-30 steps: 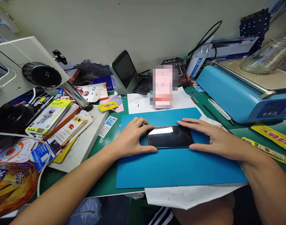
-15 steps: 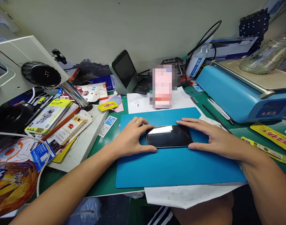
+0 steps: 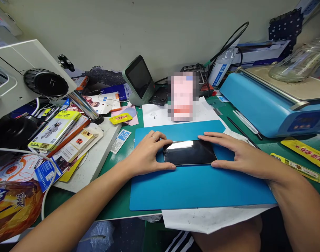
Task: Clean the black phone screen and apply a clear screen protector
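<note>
A black smartphone [image 3: 190, 154] lies sideways, glossy screen up, on a blue work mat [image 3: 199, 189]. Its left end is gripped by my left hand [image 3: 150, 154], the thumb on the near edge and the index finger on the far edge. At the right end my right hand [image 3: 233, 154] does the same, thumb on the near corner and fingers along the far side. A ring shows on a finger of my left hand. White light reflects off the upper left of the screen.
Behind the mat, a blurred pink-screened device [image 3: 183, 96] stands on white paper, beside a smart display [image 3: 139, 80]. To the left are a microscope [image 3: 47, 82] and piled packages [image 3: 55, 129]. A blue heating machine [image 3: 270, 101] bearing a glass jar [image 3: 297, 66] occupies the right, with tweezers [image 3: 245, 122] nearby.
</note>
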Demonstrator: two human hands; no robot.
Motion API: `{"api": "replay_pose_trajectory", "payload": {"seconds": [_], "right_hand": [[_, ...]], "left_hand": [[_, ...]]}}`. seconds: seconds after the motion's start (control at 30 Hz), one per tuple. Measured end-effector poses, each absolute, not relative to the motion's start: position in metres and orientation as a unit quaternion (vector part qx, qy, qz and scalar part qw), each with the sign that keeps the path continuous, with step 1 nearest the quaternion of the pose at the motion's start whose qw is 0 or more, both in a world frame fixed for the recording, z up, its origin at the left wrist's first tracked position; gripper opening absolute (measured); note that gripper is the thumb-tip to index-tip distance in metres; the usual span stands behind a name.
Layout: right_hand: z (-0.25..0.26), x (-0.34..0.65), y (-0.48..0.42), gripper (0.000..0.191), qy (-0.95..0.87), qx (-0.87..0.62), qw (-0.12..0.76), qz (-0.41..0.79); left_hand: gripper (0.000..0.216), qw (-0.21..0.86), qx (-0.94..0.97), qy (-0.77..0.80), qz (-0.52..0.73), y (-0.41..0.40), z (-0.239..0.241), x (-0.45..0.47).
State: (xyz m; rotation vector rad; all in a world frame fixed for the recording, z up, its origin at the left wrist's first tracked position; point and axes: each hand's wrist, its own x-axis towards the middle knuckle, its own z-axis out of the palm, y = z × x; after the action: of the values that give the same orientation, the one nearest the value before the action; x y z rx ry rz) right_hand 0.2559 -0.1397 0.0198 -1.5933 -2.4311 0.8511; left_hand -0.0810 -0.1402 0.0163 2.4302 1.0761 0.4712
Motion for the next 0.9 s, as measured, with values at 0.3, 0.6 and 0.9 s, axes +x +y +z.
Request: {"api": "replay_pose_trajectory", "payload": {"seconds": [0.3, 0.6, 0.9], "right_hand": [[0.0220, 0.2564, -0.1406, 0.076, -0.805, -0.519, 0.065, 0.280], [0.0183, 0.2573, -0.1385, 0.073, -0.810, -0.512, 0.063, 0.278], [0.0169, 0.2578, -0.1381, 0.073, -0.811, -0.509, 0.060, 0.281]], "left_hand": [[0.071, 0.218, 0.880, 0.385, 0.172, -0.1399, 0.0165, -0.0811], [0.070, 0.213, 0.881, 0.386, 0.171, -0.1398, 0.0168, -0.0812], [0.070, 0.214, 0.880, 0.388, 0.169, -0.1398, 0.0167, -0.0804]]}}
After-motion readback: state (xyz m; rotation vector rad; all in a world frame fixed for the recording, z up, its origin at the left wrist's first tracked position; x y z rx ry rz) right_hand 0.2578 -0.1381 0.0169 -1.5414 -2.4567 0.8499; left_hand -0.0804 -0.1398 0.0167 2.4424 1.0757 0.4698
